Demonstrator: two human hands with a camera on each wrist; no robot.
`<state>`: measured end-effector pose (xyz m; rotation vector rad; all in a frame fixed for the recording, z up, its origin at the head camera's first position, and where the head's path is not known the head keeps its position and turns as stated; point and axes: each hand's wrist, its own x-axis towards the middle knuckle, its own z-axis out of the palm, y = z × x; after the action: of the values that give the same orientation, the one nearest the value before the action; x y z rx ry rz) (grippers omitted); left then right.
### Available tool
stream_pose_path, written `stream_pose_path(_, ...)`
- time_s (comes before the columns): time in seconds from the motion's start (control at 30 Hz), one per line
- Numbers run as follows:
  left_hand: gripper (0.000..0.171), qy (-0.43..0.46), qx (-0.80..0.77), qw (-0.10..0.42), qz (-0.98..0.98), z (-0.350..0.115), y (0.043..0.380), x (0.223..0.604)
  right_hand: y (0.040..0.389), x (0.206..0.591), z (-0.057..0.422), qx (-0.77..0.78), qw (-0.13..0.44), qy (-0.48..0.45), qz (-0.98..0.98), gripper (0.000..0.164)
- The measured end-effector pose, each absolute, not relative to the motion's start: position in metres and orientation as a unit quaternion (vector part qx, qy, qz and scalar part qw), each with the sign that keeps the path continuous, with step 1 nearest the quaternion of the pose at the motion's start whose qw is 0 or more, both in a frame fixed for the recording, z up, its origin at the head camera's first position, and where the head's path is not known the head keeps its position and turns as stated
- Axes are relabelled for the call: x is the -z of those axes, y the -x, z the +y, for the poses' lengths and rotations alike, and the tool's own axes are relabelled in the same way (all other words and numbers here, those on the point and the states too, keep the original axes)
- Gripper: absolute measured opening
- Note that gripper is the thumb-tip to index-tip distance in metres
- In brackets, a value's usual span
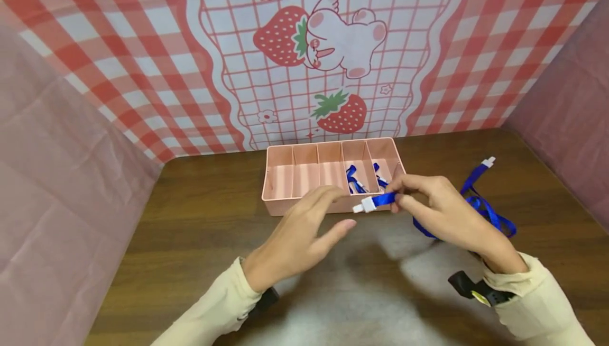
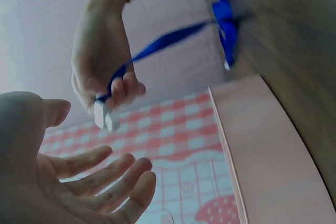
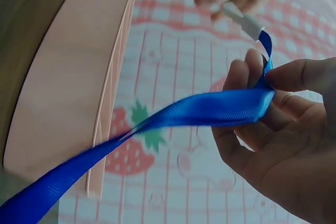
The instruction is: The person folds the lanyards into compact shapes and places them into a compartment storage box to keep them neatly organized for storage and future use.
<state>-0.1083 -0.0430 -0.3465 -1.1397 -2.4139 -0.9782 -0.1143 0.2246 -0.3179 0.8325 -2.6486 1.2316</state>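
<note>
Thumb and fingers of my right hand point(image 1: 440, 211) pinch a blue lanyard point(image 3: 210, 107) close to its white plastic clip point(image 1: 365, 205), which sticks out to the left. From that hand the ribbon trails down to the table on the right. My left hand point(image 1: 300, 235) is held facing the clip, thumb and fingers spread apart, nothing between them. Behind both hands stands a pink divided box point(image 1: 297, 206). Pieces of blue lanyard point(image 1: 353, 179) with white fittings lie in its two rightmost compartments.
More blue ribbon point(image 1: 499, 221) lies in loops on the wooden table point(image 1: 204, 219) at the right, with another white clip point(image 1: 488, 162) at its far end. A checked strawberry cloth point(image 1: 214, 71) hangs behind the box. Pink cloth point(image 1: 62, 187) hangs at both sides.
</note>
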Motion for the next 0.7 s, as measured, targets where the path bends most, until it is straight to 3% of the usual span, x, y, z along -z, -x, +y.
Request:
stream_pose_path(0.3,0.011,0.409,0.435,0.112,-0.794,-0.033,0.101,0.344,0.108,0.321,0.197,-0.417,0.018,-0.367,-0.831,0.03)
stream_pose_path(0.47,0.014,0.404,0.428,0.127,-0.798,-0.041,0.095,0.338,0.106,0.32,0.188,-0.401,0.007,-0.397,-0.826,0.029)
stream_pose_path(0.7,0.018,0.408,0.418,0.142,-0.799,-0.056,0.086,0.329,0.093,0.315,0.175,-0.406,-0.058,-0.429,-0.805,0.019)
